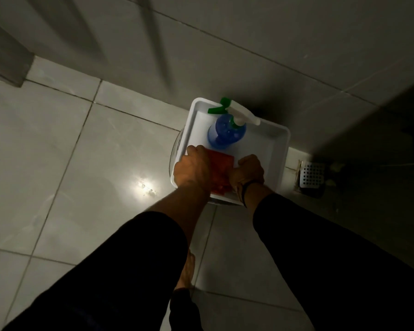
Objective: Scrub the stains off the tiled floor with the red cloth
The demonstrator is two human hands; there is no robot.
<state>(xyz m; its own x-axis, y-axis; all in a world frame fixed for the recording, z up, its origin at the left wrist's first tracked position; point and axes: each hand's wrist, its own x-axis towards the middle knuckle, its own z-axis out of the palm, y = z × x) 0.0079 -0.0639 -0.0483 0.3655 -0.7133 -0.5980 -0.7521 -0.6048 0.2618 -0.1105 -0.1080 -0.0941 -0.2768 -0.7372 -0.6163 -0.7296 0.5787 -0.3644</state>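
The red cloth (220, 169) lies in the near part of a white plastic tub (276, 144) that stands on the tiled floor (58, 163) by the wall. My left hand (193, 167) rests on the cloth's left edge and the tub's rim, fingers curled. My right hand (247, 172) is closed on the cloth's right side. A blue spray bottle (226, 131) with a green and white trigger head stands in the far part of the tub. Much of the cloth is hidden under my hands.
A square white floor drain (312, 175) sits just right of the tub by the wall. A grey door frame (7, 56) is at the far left. My bare foot (185, 271) stands on the floor below the tub. A bright light reflection (146, 186) lies left of the tub.
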